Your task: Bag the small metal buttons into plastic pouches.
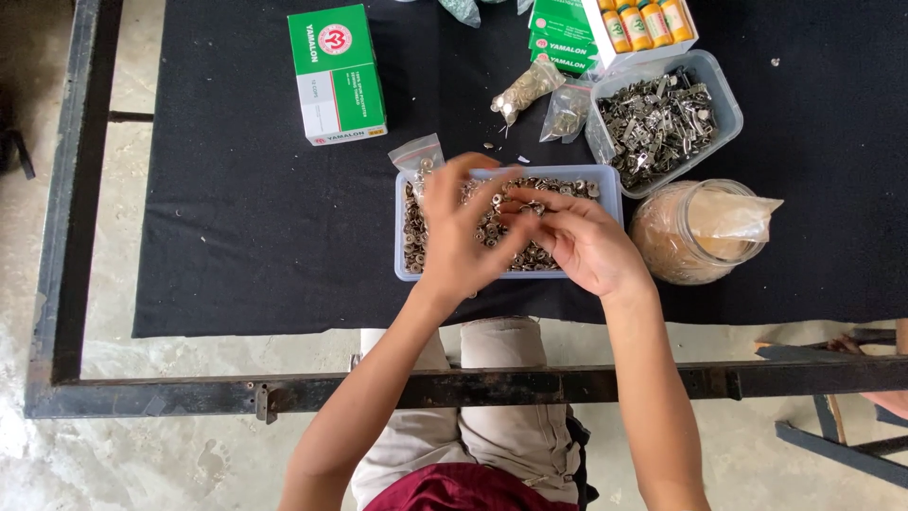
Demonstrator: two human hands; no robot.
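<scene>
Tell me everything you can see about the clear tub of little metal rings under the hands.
The clear plastic tub is a shallow, rounded-corner rectangle, lidless, lying flat on the black cloth near the table's front edge. It is filled with small silvery and bronze-coloured metal rings. The left hand and right hand hover over it, fingertips meeting above the rings. A small plastic bag lies against its far left corner.

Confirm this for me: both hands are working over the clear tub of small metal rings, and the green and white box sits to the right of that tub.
Not quite. The head view shows the green and white box up and to the left of the tub of small metal rings, not right. The left hand and right hand are indeed over that tub.
</scene>
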